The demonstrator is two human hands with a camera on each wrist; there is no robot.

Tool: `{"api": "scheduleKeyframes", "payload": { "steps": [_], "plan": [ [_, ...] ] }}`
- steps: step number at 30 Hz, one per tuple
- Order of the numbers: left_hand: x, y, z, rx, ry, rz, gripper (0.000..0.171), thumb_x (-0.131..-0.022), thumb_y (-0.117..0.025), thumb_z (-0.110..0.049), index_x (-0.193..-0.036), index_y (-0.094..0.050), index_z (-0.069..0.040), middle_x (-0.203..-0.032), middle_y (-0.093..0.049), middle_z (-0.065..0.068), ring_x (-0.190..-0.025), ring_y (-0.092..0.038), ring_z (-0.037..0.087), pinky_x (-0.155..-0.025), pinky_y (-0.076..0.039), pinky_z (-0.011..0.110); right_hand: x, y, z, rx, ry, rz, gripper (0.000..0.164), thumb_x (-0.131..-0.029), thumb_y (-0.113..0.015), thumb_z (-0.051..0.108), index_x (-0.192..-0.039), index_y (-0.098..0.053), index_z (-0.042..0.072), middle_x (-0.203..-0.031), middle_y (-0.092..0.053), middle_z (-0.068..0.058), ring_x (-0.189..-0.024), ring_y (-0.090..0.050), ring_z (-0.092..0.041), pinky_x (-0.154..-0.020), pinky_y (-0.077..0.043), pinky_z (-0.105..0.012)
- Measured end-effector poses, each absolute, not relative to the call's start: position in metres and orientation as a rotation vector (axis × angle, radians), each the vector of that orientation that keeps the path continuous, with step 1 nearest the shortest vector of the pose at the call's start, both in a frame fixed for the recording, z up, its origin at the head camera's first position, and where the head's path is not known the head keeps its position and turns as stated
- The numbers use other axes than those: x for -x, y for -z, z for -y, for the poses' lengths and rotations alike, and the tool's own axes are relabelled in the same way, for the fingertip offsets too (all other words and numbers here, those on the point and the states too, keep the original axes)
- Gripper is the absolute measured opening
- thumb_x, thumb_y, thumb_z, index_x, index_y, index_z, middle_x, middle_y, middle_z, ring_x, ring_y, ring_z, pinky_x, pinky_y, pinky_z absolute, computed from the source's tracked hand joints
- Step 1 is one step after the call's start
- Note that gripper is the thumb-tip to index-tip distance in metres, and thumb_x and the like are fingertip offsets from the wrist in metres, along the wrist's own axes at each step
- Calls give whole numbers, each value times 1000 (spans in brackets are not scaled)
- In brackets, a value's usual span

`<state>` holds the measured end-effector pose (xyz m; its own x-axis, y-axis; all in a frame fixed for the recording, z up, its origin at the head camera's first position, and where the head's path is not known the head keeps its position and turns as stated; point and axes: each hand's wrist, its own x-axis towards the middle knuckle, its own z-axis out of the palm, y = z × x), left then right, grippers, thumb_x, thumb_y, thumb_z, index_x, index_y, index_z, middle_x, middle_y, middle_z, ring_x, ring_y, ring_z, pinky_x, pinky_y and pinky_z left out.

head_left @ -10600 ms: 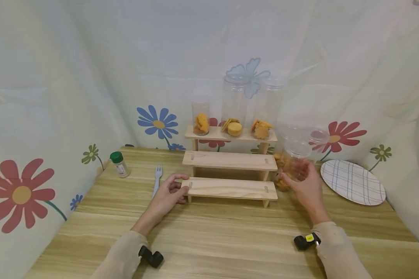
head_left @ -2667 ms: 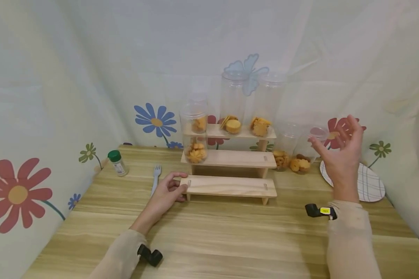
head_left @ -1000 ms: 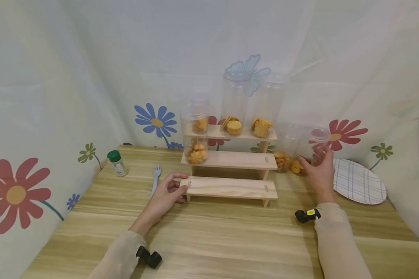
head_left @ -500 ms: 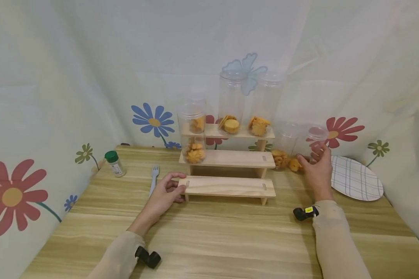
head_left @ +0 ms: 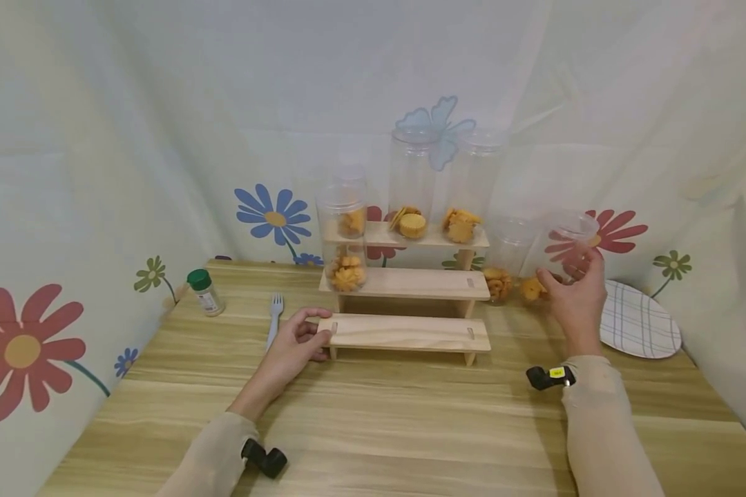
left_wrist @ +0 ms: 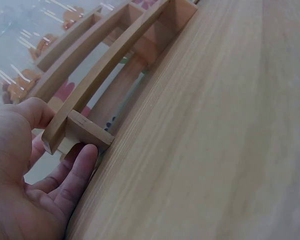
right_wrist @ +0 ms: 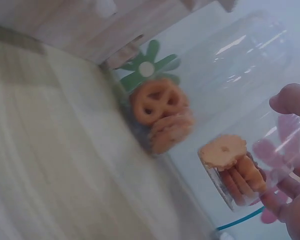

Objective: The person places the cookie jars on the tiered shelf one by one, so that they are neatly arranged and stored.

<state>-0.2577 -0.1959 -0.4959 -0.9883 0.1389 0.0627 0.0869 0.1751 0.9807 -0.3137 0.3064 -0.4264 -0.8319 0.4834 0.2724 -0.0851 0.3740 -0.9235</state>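
My right hand (head_left: 578,297) holds a clear lidded jar (head_left: 553,252) of cookies to the right of the stepped wooden stand (head_left: 404,331). In the right wrist view this cookie jar (right_wrist: 232,172) is raised off the table and leans. Just left of it stands another clear jar (head_left: 500,276) with pretzel-shaped cookies. At the stand's lowest step, my left hand (head_left: 295,342) grips the left end, fingers around the board and leg, as the left wrist view shows. One jar of cookies (head_left: 347,273) sits at the left of the middle step. Three more jars, one a tall jar (head_left: 413,186), line the top step.
A checked plate (head_left: 640,321) lies at the right, behind my right hand. On the left are a pale fork (head_left: 275,317) and a green-capped shaker bottle (head_left: 205,293). A flowered curtain (head_left: 273,124) hangs close behind the wooden table (head_left: 398,428).
A jar now stands at the middle step's left; earlier my right hand held a jar beside the stand. Since then that hand has reached another jar and lifted it slightly. My left hand stays put.
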Motion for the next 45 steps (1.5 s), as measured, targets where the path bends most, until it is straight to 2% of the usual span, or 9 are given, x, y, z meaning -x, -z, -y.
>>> {"api": "scheduleKeyframes", "payload": {
  "steps": [7, 16, 22, 25, 29, 32, 35, 38, 45],
  "plan": [
    [259, 497, 198, -220, -1978, -2381, 39, -110, -73, -18, -147, -63, -11, -117, -71, 20, -101, -75, 29, -80, -70, 38, 304, 401, -311, 353, -1356, 2136, 82, -101, -85, 30, -168, -38, 27, -162, -53, -8, -144, -56, -29, -118, -54, -31],
    [259, 497, 198, -230, -1975, -2389, 38, -110, -73, -17, -147, -63, -10, -116, -71, 20, -100, -75, 28, -80, -70, 38, 285, 365, -304, 307, -1372, 2046, 77, -98, -87, 26, -163, -45, 33, -154, -56, -2, -134, -59, -21, -117, -55, -32],
    [259, 498, 198, -229, -1973, -2390, 38, -110, -72, -18, -147, -63, -11, -116, -71, 20, -100, -75, 28, -80, -70, 38, 272, 349, -296, 257, -1389, 1984, 81, -95, -89, 20, -163, -48, 35, -149, -57, 4, -128, -63, -20, -103, -61, -22],
    [259, 498, 197, -228, -1968, -2393, 38, -111, -72, -18, -147, -63, -11, -116, -71, 20, -100, -75, 28, -80, -70, 38, 268, 343, -292, 249, -1379, 1982, 75, -94, -90, 21, -160, -54, 30, -144, -57, 6, -125, -59, -17, -98, -60, -18],
    [259, 498, 197, -227, -1966, -2397, 38, -111, -72, -18, -147, -63, -12, -116, -71, 20, -100, -75, 28, -80, -70, 37, 266, 338, -284, 225, -1397, 1991, 69, -94, -91, 20, -156, -60, 27, -145, -60, 2, -119, -59, -13, -87, -59, -10],
    [258, 497, 196, -232, -1968, -2397, 38, -111, -72, -18, -147, -63, -11, -116, -71, 20, -100, -75, 27, -79, -70, 38, 264, 337, -278, 183, -1413, 1999, 78, -94, -91, 16, -162, -57, 30, -149, -62, -2, -110, -67, -9, -82, -58, -8],
    [258, 496, 195, -233, -1964, -2399, 38, -110, -72, -18, -147, -63, -11, -115, -71, 19, -100, -75, 27, -79, -70, 38, 261, 335, -270, 131, -1379, 2031, 83, -94, -92, 18, -166, -52, 30, -152, -63, -4, -105, -71, -7, -87, -59, -10],
    [259, 497, 195, -228, -1962, -2403, 38, -110, -72, -18, -147, -63, -12, -114, -71, 19, -99, -75, 28, -79, -70, 37, 259, 331, -261, 94, -1332, 2071, 81, -95, -92, 25, -165, -52, 31, -152, -65, -4, -108, -71, -10, -93, -60, -14],
    [258, 498, 196, -226, -1963, -2400, 38, -111, -72, -18, -147, -63, -12, -114, -71, 19, -99, -74, 28, -79, -69, 37, 255, 328, -233, -70, -1379, 2079, 76, -95, -92, 26, -162, -56, 31, -150, -66, -4, -129, -65, -23, -103, -61, -24]
  ]
}}
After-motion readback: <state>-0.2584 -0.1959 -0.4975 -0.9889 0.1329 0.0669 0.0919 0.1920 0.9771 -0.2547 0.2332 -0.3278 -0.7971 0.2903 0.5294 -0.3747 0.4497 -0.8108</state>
